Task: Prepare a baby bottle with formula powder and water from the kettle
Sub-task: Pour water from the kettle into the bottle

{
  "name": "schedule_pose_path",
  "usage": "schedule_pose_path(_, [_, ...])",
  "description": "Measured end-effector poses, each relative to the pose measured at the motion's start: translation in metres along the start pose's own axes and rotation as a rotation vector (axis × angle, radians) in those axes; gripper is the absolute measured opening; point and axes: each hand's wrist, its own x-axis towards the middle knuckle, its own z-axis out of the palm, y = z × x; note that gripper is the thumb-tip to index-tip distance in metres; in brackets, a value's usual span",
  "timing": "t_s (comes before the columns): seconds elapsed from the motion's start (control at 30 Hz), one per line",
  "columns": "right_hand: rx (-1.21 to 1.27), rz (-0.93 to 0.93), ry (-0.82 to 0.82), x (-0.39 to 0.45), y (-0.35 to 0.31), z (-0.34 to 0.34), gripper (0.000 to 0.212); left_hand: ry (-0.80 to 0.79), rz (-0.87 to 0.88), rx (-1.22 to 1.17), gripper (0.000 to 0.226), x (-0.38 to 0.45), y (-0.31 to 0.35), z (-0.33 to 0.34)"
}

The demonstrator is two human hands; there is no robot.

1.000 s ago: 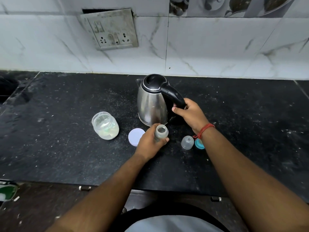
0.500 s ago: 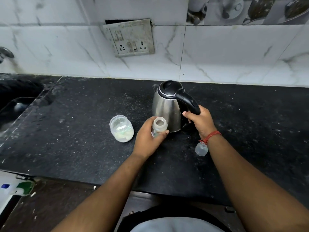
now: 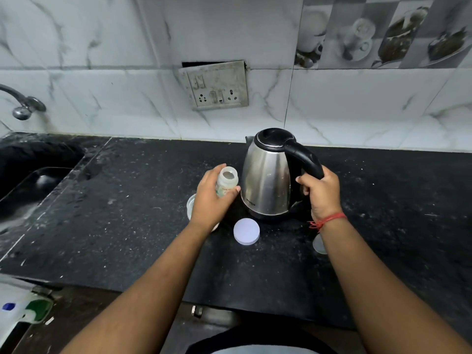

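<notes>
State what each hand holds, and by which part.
The left hand has its grip around the body of the open baby bottle, below the neck. The right hand grips the kettle by the lower part of its black handle.

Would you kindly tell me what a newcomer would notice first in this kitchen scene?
The steel kettle stands mid-counter, its black handle gripped by the right hand. Just left of it, the left hand holds an open baby bottle near the kettle's side. A white round lid lies on the black counter in front.
</notes>
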Motion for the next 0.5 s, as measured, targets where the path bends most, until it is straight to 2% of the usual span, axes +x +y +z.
schedule_pose_path(0.27, [-0.058,-0.137,-0.082,-0.014,-0.063,-0.001,0.02,0.032,-0.034,-0.006,0.063,0.038,0.009,-0.035])
schedule_pose_path(0.4, [-0.141,-0.176,-0.117,-0.022,-0.079,0.0,0.031,-0.001,0.016,0.039,0.054,0.047,0.005,-0.043])
schedule_pose_path(0.5, [-0.204,-0.17,-0.137,-0.027,-0.085,0.002,0.032,0.012,0.035,0.071,0.057,0.049,-0.001,-0.046])
